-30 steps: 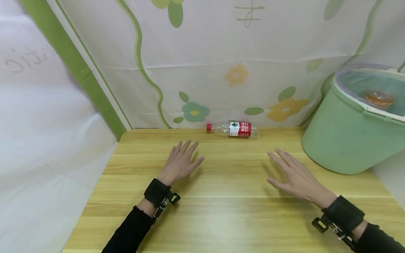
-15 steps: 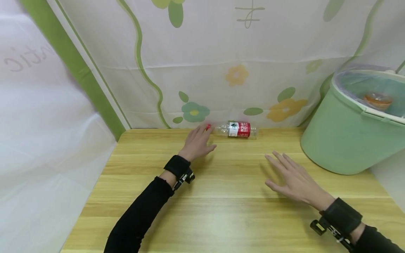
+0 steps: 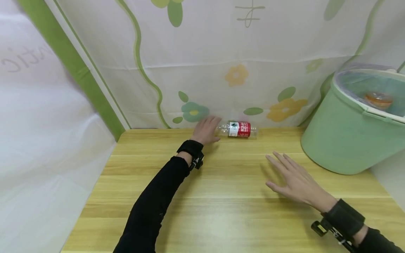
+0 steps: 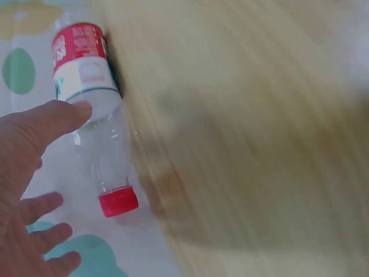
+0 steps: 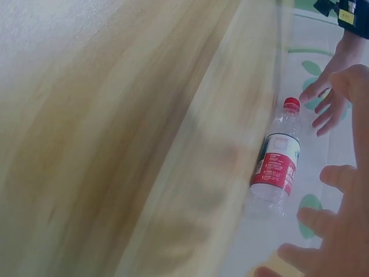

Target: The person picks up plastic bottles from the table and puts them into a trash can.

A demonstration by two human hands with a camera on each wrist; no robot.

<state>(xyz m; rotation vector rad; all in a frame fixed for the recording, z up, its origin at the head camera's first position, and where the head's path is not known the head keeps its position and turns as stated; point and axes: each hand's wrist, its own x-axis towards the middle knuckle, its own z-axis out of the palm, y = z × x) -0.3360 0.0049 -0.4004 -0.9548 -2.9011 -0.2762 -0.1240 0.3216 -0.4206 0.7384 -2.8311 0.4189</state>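
A clear plastic bottle [image 3: 239, 129] with a red and white label lies on its side at the back edge of the wooden table. Over its neck end is my left hand [image 3: 206, 130], which hides the red cap in the head view. The left wrist view shows the cap [image 4: 119, 201] uncovered, with the thumb and spread fingers around the neck but not closed on it. My right hand [image 3: 297, 181] hovers over the right part of the table with its fingers spread, holding nothing. In the right wrist view the bottle [image 5: 277, 161] lies beyond its fingers.
To the right stands a light green bin [image 3: 351, 133] lined with a clear bag, with an orange-brown round container [image 3: 378, 101] inside. A white flowered curtain [image 3: 202, 63] hangs right behind the table [image 3: 221, 196], and white cloth [image 3: 47, 158] hangs on the left.
My left hand has moved forward and right, from the open table to the bottle's cap end. The right hand has barely moved, and the bottle lies where it was.
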